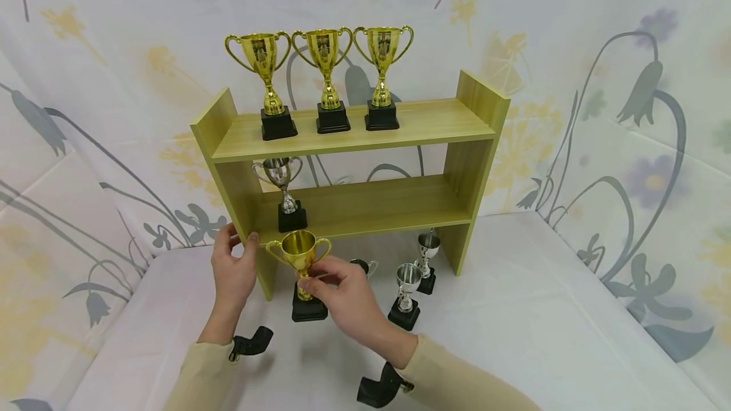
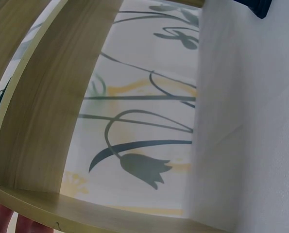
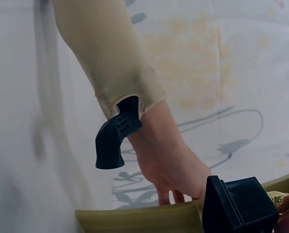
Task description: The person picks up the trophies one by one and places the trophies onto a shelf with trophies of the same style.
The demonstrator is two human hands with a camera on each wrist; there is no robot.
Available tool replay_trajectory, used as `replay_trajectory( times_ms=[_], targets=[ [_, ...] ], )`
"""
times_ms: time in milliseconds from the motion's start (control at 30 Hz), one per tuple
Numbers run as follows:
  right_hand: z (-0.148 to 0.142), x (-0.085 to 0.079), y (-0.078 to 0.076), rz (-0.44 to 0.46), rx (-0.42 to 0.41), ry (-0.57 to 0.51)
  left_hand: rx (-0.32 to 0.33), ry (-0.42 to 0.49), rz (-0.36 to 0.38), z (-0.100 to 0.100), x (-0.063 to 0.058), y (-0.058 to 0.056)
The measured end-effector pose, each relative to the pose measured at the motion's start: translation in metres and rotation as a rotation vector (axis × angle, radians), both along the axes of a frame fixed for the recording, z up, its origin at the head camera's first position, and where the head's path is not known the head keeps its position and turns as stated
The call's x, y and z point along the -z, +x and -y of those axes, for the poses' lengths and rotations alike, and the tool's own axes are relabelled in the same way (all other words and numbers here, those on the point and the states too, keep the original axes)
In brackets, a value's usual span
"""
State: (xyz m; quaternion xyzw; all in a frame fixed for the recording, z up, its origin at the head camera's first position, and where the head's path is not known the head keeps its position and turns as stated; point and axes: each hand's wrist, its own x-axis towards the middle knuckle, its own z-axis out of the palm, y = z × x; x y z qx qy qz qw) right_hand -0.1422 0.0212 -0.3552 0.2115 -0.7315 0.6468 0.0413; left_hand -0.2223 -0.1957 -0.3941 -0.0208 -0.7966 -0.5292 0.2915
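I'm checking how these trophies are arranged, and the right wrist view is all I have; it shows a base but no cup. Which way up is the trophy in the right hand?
Observer: The gold trophy in the right hand is roughly upright, its cup above its base.
Operator: What stands on the lower board of the shelf?
Observer: A silver trophy, near the left end of the lower board as the head view shows it.
Operator: And on the top board?
Observer: Three more gold trophies stand in a row on the top board.
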Motion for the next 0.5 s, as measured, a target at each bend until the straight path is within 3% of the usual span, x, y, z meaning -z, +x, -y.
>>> replay_trajectory(
  times_ms=[500],
  targets=[
    [-0.0100,-0.0107,-0.0006,-0.022,-0.007,-0.048,0.004,0.017,-0.002,-0.0008,-0.0008,0.0007]
  ],
)
